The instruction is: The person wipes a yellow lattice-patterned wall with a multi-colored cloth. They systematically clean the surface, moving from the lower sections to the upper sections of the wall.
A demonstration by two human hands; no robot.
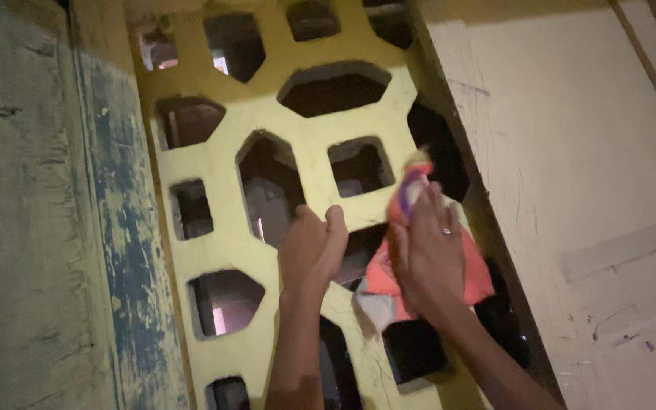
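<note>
A yellow concrete lattice wall (229, 156) with angular openings fills the middle of the view. My left hand (311, 250) grips a bar of the lattice, fingers curled over its edge. My right hand (428, 254), with a ring on one finger, presses an orange-pink cloth (476, 277) flat against the lattice. The cloth has a purple patch at its top and a pale patch at its lower left. Part of the cloth is hidden under my palm.
A worn wall (32, 228) with peeling blue and green paint stands at the left. A pale cream door or panel (586, 167) with scuff marks stands at the right, beside a dark frame edge. Behind the lattice openings it is dark.
</note>
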